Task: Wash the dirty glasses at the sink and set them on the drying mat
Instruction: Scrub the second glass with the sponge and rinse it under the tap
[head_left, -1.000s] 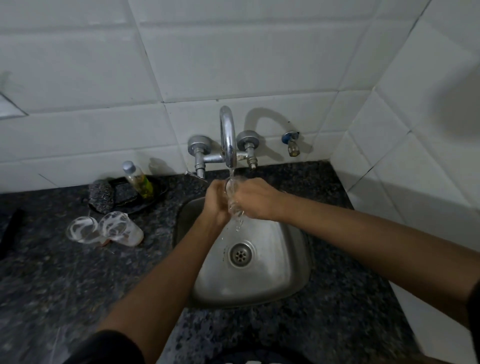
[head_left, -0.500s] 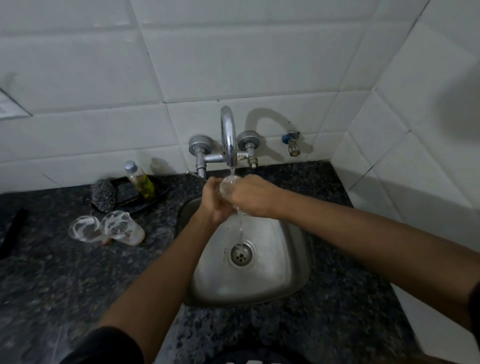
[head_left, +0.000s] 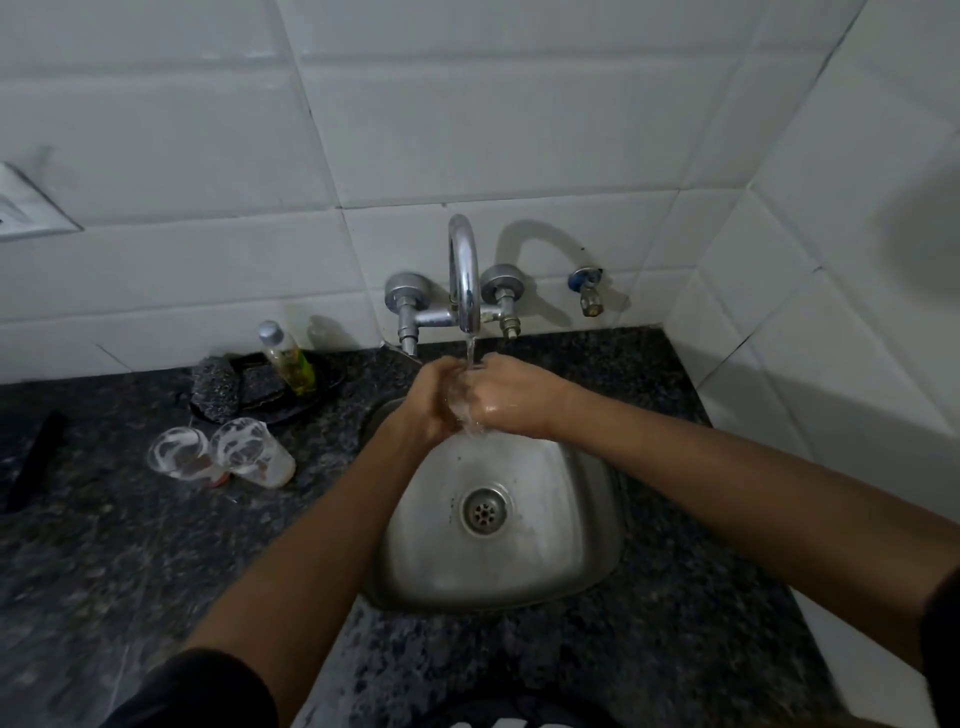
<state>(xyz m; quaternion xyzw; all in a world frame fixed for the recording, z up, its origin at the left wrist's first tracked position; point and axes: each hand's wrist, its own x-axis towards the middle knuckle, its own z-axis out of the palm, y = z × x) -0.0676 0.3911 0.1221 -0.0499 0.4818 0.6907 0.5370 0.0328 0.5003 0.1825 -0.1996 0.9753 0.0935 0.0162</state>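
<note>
A clear glass (head_left: 457, 400) is under the running tap (head_left: 464, 275), above the steel sink (head_left: 561, 545). My left hand (head_left: 428, 402) grips it from the left and my right hand (head_left: 511, 397) grips it from the right; the two hands hide most of it. Water runs down onto the glass and my fingers. Two soapy glasses (head_left: 221, 452) lie on their sides on the dark granite counter (head_left: 130, 561), left of the sink.
A small bottle of yellow liquid (head_left: 288, 358) and a dark sponge (head_left: 215, 387) sit on a black dish behind the soapy glasses. A dark object (head_left: 34, 460) lies at the far left. White tiled walls close in behind and on the right.
Both hands have turned the glass slightly under the water stream. The soapy glasses on the counter have not moved.
</note>
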